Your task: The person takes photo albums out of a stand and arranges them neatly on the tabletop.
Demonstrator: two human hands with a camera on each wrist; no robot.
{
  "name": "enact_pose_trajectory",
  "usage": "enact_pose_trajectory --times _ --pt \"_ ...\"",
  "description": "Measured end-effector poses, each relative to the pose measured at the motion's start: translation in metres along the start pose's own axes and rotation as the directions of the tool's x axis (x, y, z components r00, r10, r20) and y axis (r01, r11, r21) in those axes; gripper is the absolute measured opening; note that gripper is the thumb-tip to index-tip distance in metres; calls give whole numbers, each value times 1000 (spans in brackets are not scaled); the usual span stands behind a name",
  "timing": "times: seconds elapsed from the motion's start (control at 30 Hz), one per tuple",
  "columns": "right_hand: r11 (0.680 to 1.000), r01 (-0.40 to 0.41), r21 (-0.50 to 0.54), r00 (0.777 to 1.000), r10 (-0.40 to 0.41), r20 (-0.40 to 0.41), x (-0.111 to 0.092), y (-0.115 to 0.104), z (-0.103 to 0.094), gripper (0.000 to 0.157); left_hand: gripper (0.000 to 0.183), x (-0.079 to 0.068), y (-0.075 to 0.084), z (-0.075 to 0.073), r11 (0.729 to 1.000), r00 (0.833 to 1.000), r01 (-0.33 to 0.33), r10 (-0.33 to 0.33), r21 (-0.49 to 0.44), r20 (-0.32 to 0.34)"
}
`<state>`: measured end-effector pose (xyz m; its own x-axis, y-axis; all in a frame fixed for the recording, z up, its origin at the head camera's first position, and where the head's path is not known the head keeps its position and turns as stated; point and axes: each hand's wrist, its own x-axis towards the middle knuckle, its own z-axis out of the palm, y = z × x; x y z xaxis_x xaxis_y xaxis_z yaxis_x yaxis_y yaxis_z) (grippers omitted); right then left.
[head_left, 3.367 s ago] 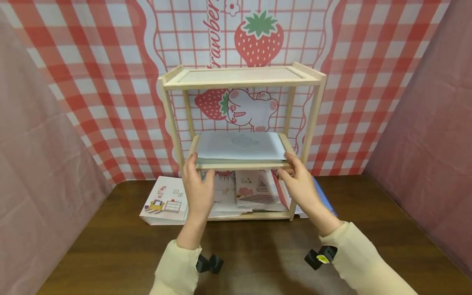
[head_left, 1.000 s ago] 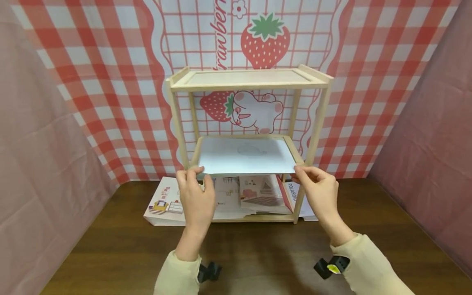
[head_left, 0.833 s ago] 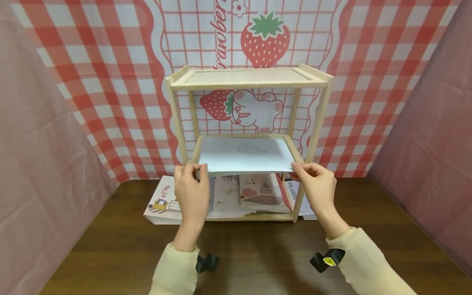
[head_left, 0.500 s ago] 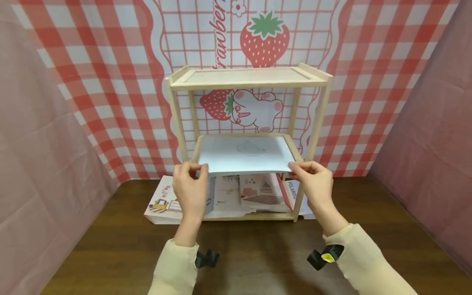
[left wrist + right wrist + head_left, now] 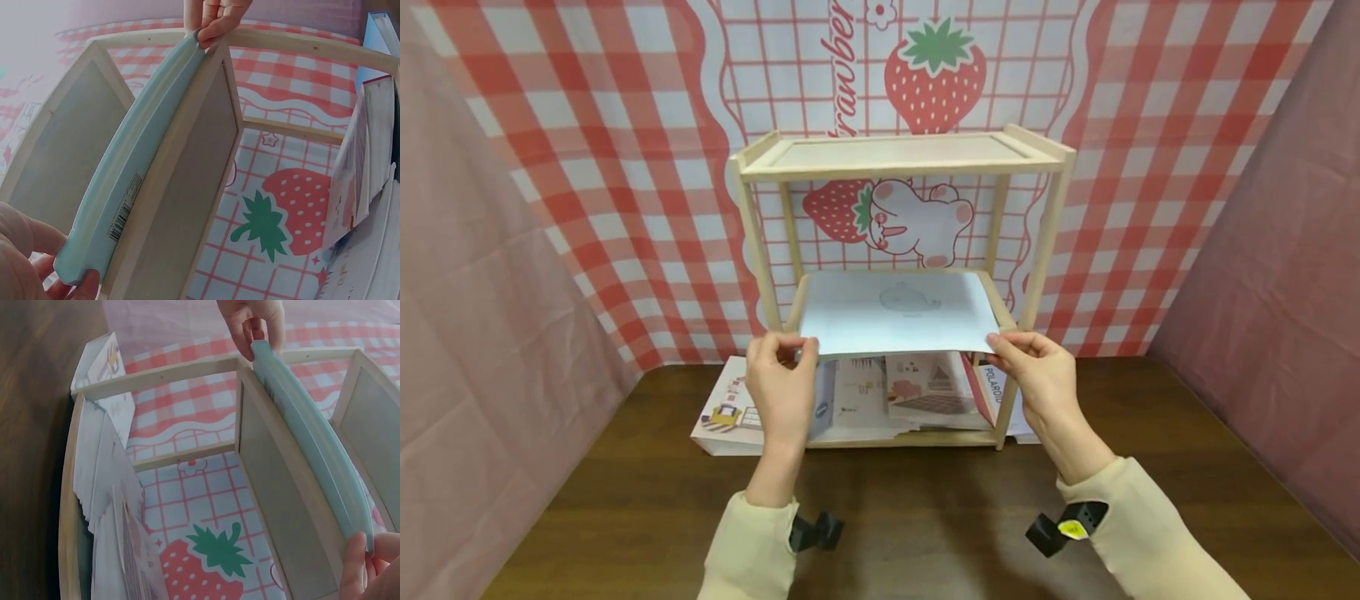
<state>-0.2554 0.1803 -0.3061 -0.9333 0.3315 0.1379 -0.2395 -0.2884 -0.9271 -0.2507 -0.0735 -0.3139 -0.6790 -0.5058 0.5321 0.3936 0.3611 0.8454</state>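
Note:
A thin whale-print book or box, white on top with pale teal edges, lies on the middle shelf of a small wooden rack. Its front edge reaches the shelf's front and looks slightly raised. My left hand pinches the front left corner between thumb and fingers. At the front right corner, my right hand pinches likewise. In the left wrist view the teal edge shows a barcode, close against the shelf board. The right wrist view shows both hands on opposite ends. Whether it is a book or a box I cannot tell.
Several books and boxes fill the bottom shelf. A white box stands to the rack's left, and a "POLAROID" box leans at its right. A brown wooden table lies in front; a red checked cloth hangs behind.
The whale-print thing has come forward on the shelf over the last seconds. My left fingers have gone from resting loosely near the corner to pinching it; my right hand has shifted slightly inward.

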Motion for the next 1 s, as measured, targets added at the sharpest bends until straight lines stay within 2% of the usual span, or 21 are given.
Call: enact_pose_trajectory --times 0.17,0.3,0.37,0.43,0.53,0.73,0.83,1.0 --pt "997 -71 16 997 71 25 -6 -1 -3 5 10 -4 0 -6 999 999 31 -31 -11 29" --pt "989 -143 41 988 140 59 -11 -2 -6 6 12 -5 0 -11 990 989 128 -124 -50 80" --pt "984 -169 50 984 166 72 -12 -2 -8 6 17 -5 -1 -13 976 975 202 -192 -81 114" --pt "981 -187 57 980 182 80 -14 -2 -9 9 24 -4 -1 -15 955 954 275 -257 -107 156" --pt "975 -211 64 975 206 85 -15 -2 -10 9 34 -3 -1 -17 924 924 353 -320 -147 208" --pt "961 -267 70 961 260 97 -19 1 -15 8 42 -6 -2 -20 905 897 396 -344 -158 277" --pt "957 -281 70 955 272 117 -22 1 -17 19 46 -6 -4 -21 899 889 404 -343 -169 305" --pt "959 -281 23 946 273 172 -26 4 -19 54 45 -8 -7 -21 892 880 417 -347 -175 325"
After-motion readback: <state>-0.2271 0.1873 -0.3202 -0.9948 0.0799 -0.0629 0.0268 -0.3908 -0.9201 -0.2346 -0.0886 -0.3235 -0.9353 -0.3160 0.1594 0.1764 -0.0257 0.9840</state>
